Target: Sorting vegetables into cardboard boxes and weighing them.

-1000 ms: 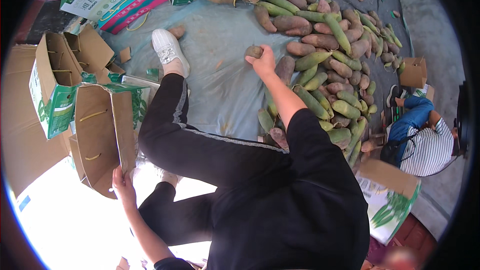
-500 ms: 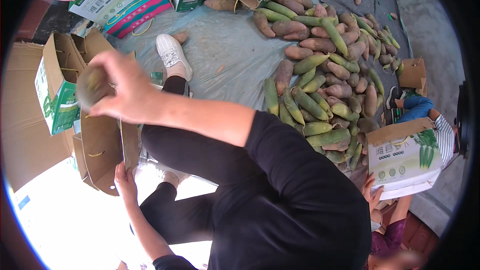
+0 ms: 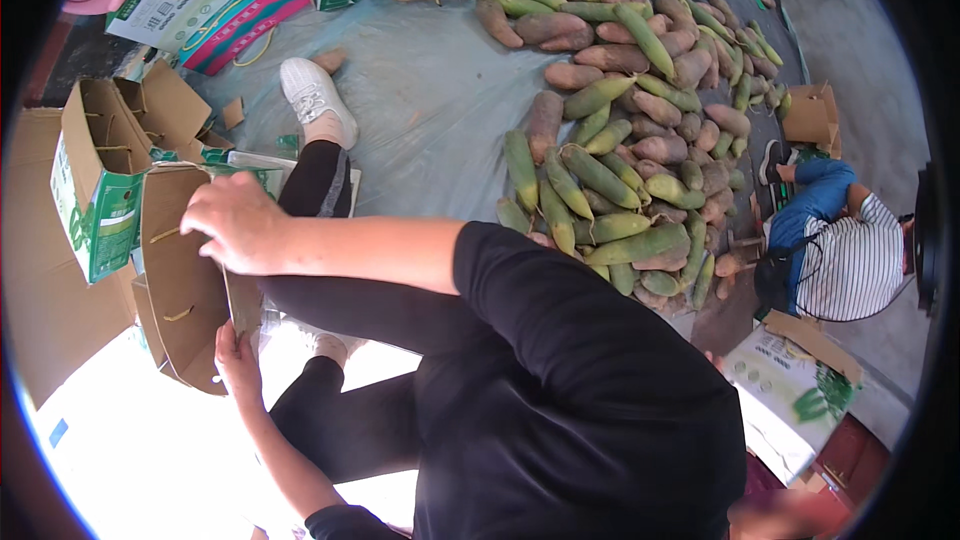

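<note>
An opened cardboard gift box (image 3: 185,275) with brown inner walls and a yellow cord handle stands at my left. My left hand (image 3: 238,365) pinches its near side edge, thumb and fingers closed on the cardboard. My right hand (image 3: 235,225) is over the box's upper edge, fingers bent and apart, with nothing seen in them. Whatever lies deep inside the box is hidden. Beside it stands another open green and white carton (image 3: 105,200) with cord handles.
A large heap of green and reddish-brown radishes (image 3: 620,175) lies on plastic sheeting (image 3: 420,90) to the right. Printed cartons (image 3: 205,15) stand at the far left. At right, one person in a striped top (image 3: 850,265) bends down; another is behind a white carton (image 3: 790,390).
My right hand has lowered to the box, and the roundish radish it held is out of sight. My left hand keeps the box edge. The white carton at right has lowered and tilted.
</note>
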Available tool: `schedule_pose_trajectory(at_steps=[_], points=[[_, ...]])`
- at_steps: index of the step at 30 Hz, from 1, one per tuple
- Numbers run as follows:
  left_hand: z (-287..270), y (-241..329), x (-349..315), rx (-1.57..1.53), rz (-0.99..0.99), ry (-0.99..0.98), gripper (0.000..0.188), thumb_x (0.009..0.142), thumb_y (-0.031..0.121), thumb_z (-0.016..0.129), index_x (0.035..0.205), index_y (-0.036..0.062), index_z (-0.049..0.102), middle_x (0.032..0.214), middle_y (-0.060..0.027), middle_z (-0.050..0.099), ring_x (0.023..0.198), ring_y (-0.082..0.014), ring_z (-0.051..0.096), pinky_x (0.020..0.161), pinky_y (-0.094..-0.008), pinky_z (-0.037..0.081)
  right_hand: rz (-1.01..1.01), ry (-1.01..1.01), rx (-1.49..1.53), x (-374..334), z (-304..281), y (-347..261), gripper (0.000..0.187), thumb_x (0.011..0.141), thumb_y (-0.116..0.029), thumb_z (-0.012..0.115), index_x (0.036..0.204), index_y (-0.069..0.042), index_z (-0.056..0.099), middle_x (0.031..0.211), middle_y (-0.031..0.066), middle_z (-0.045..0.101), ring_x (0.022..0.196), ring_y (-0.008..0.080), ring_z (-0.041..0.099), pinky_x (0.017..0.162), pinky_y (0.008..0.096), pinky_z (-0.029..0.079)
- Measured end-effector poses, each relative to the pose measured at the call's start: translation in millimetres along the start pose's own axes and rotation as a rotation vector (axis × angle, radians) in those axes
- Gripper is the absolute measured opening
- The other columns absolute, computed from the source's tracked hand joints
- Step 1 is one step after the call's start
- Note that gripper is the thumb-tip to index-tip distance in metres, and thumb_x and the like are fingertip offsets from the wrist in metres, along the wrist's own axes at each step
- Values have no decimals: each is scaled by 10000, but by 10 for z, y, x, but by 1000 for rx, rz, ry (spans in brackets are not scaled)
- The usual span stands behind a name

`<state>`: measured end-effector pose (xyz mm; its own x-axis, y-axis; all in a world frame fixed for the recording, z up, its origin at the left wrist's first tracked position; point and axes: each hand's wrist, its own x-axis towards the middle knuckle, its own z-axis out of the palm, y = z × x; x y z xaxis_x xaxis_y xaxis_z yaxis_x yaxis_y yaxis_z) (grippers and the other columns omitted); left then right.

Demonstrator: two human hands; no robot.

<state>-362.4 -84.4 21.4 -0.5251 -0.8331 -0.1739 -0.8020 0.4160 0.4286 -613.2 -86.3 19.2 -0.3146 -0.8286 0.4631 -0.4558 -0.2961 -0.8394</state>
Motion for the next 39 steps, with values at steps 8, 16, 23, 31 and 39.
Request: schedule_pose_trajectory(at_steps=[8, 16, 23, 31, 39], points=[[51, -248, -1, 0, 0, 30, 304, 814, -57, 503, 1106, 3, 563, 924, -150, 584, 846, -296, 591, 758, -353, 461, 264, -48, -291, -880, -1032, 966, 273, 693, -117, 712, 950, -140, 624, 943, 92, 613, 957, 297, 574, 844, 427, 421], [71, -190, -32, -4, -63, -8, 318, 831, -48, 506, 1143, -4, 552, 998, -155, 598, 911, -288, 605, 785, -354, 471, 933, -369, -951, -1783, -2853, 1729, 364, 727, -264, 668, 1080, -190, 620, 1129, 83, 600, 1067, 256, 562, 858, 446, 437], [44, -234, -41, 17, -67, 9, 314, 831, -36, 513, 1141, -3, 554, 1005, -148, 600, 901, -280, 602, 796, -337, 462, 1484, -528, -814, -2453, -3536, 1778, 510, 692, -330, 738, 1153, -179, 581, 1214, 62, 532, 1159, 275, 495, 926, 474, 413], [60, -173, -23, 47, -95, -17, 276, 854, 4, 510, 1126, -10, 553, 1018, -146, 612, 930, -238, 603, 810, -328, 458, 1405, -521, -1117, -2698, -3285, 1811, 584, 695, -228, 765, 1220, -199, 511, 1261, 54, 430, 1212, 289, 412, 924, 475, 426], [30, -16, -43, 31, -91, -2, 319, 830, -20, 488, 1142, 15, 548, 1003, -161, 589, 918, -319, 593, 801, -379, 461, 1304, -328, -1040, -2705, -3324, 1673, 536, 656, -216, 775, 1137, -179, 541, 1174, 81, 503, 1142, 303, 481, 894, 470, 445]])
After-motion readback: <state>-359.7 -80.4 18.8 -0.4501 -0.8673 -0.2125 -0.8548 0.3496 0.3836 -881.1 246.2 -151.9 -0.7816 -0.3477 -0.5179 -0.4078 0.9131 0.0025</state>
